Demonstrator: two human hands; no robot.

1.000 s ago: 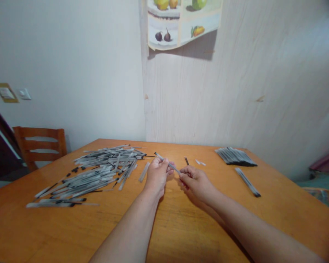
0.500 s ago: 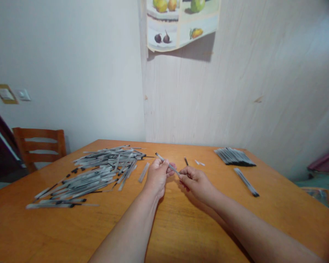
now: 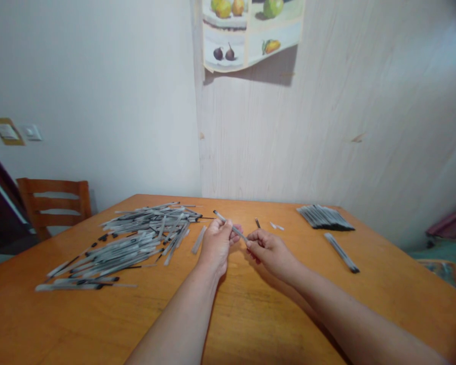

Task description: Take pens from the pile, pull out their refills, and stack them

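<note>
A slim translucent grey pen (image 3: 219,216) with a black far end slants between my two hands above the table. My left hand (image 3: 215,248) is closed round its middle, the thumb lying along the top. At the near end, my right hand (image 3: 270,249) pinches the pen between thumb and fingers, which hide its tip. A clear tube-like piece (image 3: 199,240) lies just left of my left hand. Beyond my right hand are a short black piece (image 3: 257,223) and some small white bits (image 3: 276,226).
A loose heap of pens and pen parts (image 3: 129,248) covers the left of the wooden table (image 3: 251,324). At the back right lies a neat row of pens (image 3: 323,218), with a clear black-ended piece (image 3: 342,253) nearer. A chair (image 3: 55,200) stands beyond the left edge.
The pen and both hands have shifted very slightly left. Each hand keeps its grip, and the things on the table lie as before.
</note>
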